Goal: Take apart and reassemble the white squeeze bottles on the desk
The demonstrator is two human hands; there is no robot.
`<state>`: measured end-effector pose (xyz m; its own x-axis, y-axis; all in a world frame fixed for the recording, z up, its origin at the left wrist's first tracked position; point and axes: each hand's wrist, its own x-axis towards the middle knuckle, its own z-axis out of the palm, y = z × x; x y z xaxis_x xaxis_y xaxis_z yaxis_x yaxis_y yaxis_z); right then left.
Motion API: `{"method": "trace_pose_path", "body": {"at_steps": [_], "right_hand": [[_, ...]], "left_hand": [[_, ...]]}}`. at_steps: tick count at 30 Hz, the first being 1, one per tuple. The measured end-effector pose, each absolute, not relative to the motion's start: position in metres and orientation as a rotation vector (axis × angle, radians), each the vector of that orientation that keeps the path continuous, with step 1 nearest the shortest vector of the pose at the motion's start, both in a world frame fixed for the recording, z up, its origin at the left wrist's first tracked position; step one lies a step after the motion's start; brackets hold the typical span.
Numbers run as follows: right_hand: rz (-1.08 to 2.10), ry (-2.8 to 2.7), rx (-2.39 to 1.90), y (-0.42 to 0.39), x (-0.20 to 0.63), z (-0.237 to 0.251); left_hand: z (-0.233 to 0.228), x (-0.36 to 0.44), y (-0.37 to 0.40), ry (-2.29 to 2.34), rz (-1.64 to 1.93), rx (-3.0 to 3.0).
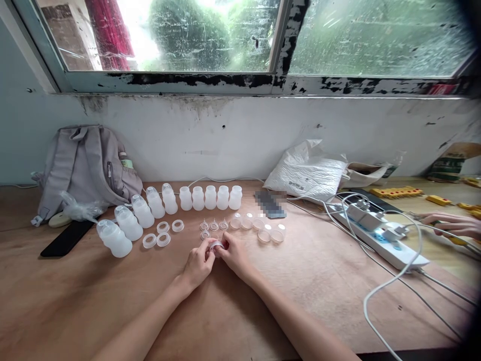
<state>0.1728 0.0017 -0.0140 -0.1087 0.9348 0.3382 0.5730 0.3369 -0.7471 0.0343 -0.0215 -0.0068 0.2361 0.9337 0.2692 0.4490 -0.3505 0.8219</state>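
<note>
Two hands meet around one pale ring (217, 244): our left hand (199, 262) and right hand (235, 255) have fingers closed in on it from opposite sides, presumably to steady it; whether a teat sits inside, we can't tell. Just beyond, at 12 o'clock, four clear teats (214, 226); at 2, five shallow clear caps (277, 236); at 10, four loose rings (149, 241). Grouped by kind, likely for easy reach. Farther at 10, five teated bottles (128, 224) in a slanting row; at 12, five open-necked bottles (210, 198), seemingly kept separate. At 3, a power strip (404, 254) and a co-worker's hand (456, 224). Between 1 and 2, a silvery bag (308, 170) bears dark print, too small for us to read; at 10, a grey backpack (84, 165). We can read no brand.
</note>
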Motion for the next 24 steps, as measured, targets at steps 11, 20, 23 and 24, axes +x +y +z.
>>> {"method": "trace_pose_path", "body": {"at_steps": [11,20,23,24], "right_hand": [[0.465,-1.811,-1.436,0.001,0.169,-0.018],[0.643,-1.892,-1.186,-0.007,0.173,0.001],[0.686,-1.905,-1.155,-0.01,0.174,0.003],[0.676,-1.908,-1.16,-0.01,0.174,0.002]], "left_hand": [[-0.008,0.035,-0.019,1.445,0.934,2.042],[-0.008,0.027,-0.006,1.411,1.302,1.629],[-0.008,0.016,0.005,1.34,1.395,1.301],[-0.007,0.012,0.008,1.295,1.419,1.211]]}}
